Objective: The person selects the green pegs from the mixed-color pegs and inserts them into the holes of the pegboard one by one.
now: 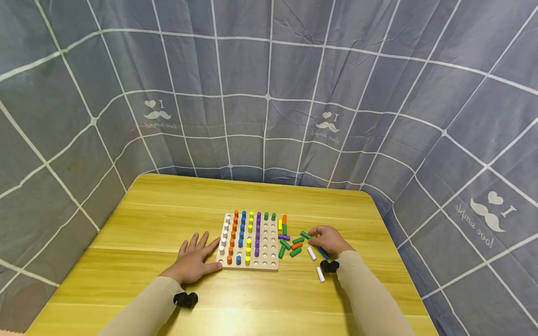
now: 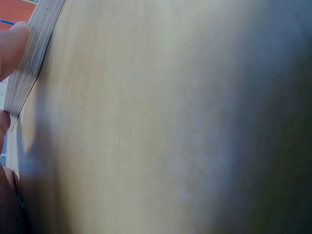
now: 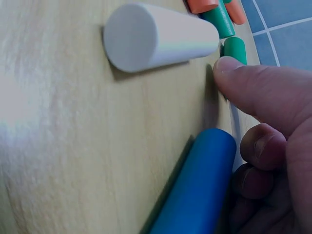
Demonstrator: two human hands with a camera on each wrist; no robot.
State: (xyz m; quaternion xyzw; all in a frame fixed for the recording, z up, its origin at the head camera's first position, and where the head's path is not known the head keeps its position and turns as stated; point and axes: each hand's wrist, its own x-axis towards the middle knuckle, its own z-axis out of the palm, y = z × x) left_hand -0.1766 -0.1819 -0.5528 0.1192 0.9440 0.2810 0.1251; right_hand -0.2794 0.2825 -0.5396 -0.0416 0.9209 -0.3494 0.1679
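Evidently the left hand [image 1: 194, 259] is there to steady things: it lies flat on the wooden table [image 1: 159, 219] with fingers spread and straight, its fingertips against the near left edge of the pegboard [image 1: 249, 242], holding nothing, seemingly so the board won't slide. From the left wrist view all I can make out is a fingertip against the board's layered edge [image 2: 34, 53].

Just beyond those fingers the board carries upright pegs in colour columns, white, orange, blue, yellow, purple and a couple of green, with many holes on its far side unfilled.

The right hand [image 1: 329, 239] sits on the other side of the board, fingers curled over the scatter of loose pegs. A green peg [image 1: 305, 235] lies at its fingertips, touched or lightly pinched; I can't tell whether it is truly gripped. Close up, the forefinger [image 3: 263, 87] meets that green peg's end [image 3: 235, 48], while a blue peg [image 3: 200, 190] lies under the curled fingers and a white peg [image 3: 156, 36] rests just ahead of the hand.
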